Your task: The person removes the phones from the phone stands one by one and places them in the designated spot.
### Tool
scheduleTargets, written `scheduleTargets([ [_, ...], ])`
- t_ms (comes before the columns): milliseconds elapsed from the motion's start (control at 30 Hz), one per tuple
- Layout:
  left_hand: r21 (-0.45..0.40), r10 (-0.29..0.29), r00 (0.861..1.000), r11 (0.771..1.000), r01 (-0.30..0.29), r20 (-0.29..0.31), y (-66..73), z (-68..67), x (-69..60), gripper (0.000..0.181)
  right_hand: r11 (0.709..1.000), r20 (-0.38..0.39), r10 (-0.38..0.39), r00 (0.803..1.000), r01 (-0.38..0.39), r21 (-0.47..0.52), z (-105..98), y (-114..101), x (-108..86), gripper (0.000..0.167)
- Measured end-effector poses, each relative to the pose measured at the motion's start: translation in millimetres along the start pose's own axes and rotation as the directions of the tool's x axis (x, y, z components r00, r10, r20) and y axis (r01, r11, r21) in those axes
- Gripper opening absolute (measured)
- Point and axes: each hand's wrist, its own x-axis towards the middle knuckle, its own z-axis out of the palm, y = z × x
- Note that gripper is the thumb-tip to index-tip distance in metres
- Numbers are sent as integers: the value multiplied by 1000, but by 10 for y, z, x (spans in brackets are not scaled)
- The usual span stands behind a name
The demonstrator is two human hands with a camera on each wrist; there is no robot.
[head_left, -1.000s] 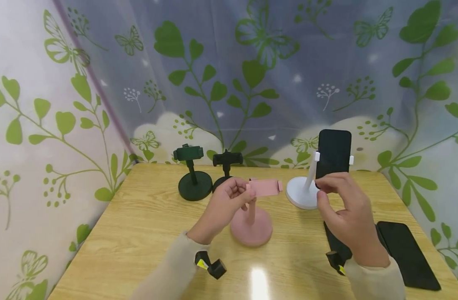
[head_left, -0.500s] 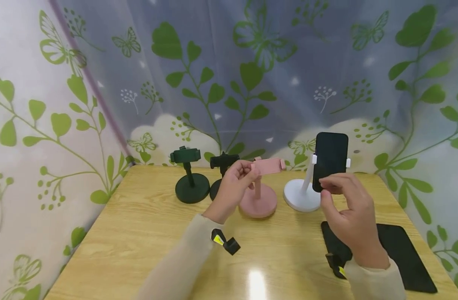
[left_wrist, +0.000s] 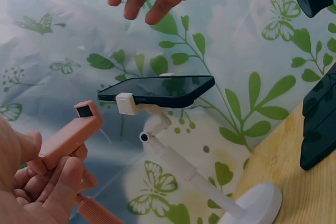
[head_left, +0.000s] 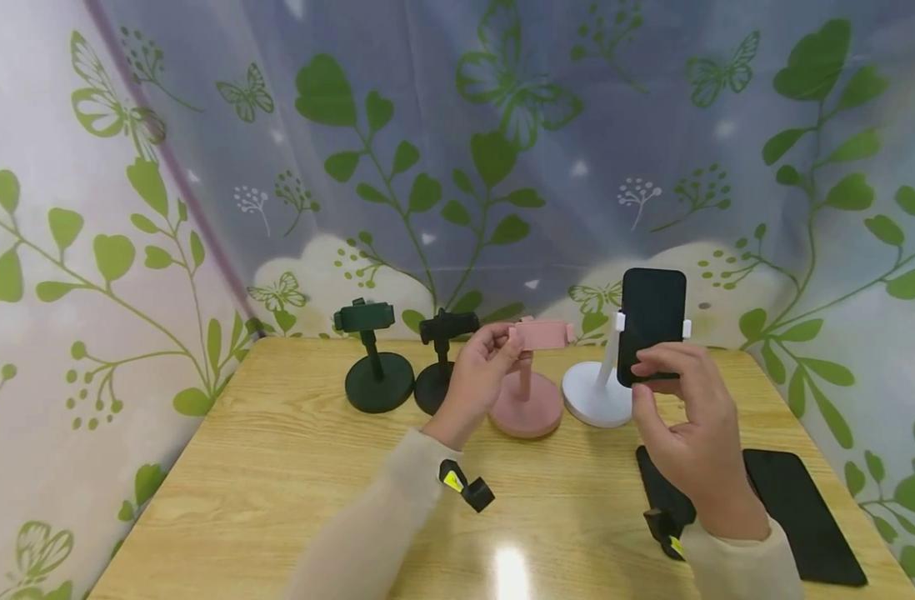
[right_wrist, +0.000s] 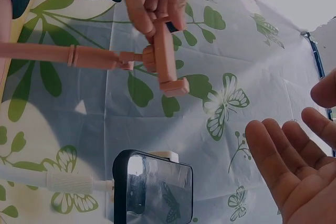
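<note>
A pink phone stand [head_left: 528,410] is upright on the table, in line with the other stands. My left hand [head_left: 478,372] pinches the left end of its clamp between thumb and fingers, also plain in the left wrist view on the pink clamp [left_wrist: 68,137]. To its right, a white phone stand [head_left: 591,398] carries a black phone [head_left: 650,308] in its clamp. My right hand [head_left: 693,429] hovers in front of that phone, partly covering its lower edge. In the right wrist view the fingers of the right hand [right_wrist: 296,174] are loosely bent and hold nothing.
A dark green phone stand [head_left: 379,385] and a black phone stand [head_left: 431,390] are at the back left. Two black phones lie flat at the right, one phone [head_left: 658,483] partly under my right arm, the other phone [head_left: 810,521] beyond it. A patterned curtain [head_left: 397,125] hangs behind the table.
My left hand has slid the pink stand back and slightly right, into the row beside the white stand. My right hand stays near the phone. The view has shifted a little.
</note>
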Motion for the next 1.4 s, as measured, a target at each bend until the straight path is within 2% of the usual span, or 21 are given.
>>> scheduleTargets([
  [200,-10,-7,1000,1000,7,-13,-111,10,32,34,1000,10,20,1000,-20,-7,13,0,-22,37],
  [400,4,27,999,1000,-27,-24,-207,36,88,35,1000,28,4,1000,-4,0,8,-15,-20,36],
  [600,54,21,1000,998,-20,-9,-237,25,82,32,999,46,-4,999,6,-37,2,7,-12,35],
  [867,169,-7,999,986,12,-31,-200,-37,12,41,999,70,0,998,3,-45,37,58,-45,33],
  [933,216,0,1000,976,6,-28,-194,-67,-38,42,999,78,4,997,-1,-44,50,65,-56,33],
  [1033,302,75,996,951,-60,-39,-207,-120,-136,33,999,85,13,996,-9,-47,63,73,-62,34],
  [1100,357,149,987,926,-120,-55,-221,-156,-209,26,998,84,20,996,-16,-52,65,77,-67,35],
  [1200,411,254,965,887,-209,-58,-207,-221,-314,22,998,81,26,996,-21,-60,69,83,-69,35],
  [1300,424,308,951,862,-277,-3,-96,-303,-405,18,997,81,28,996,-22,-70,66,87,-76,35],
  [1400,451,324,943,832,-323,77,74,-426,-469,13,997,74,27,997,-21,-76,61,96,-73,35],
])
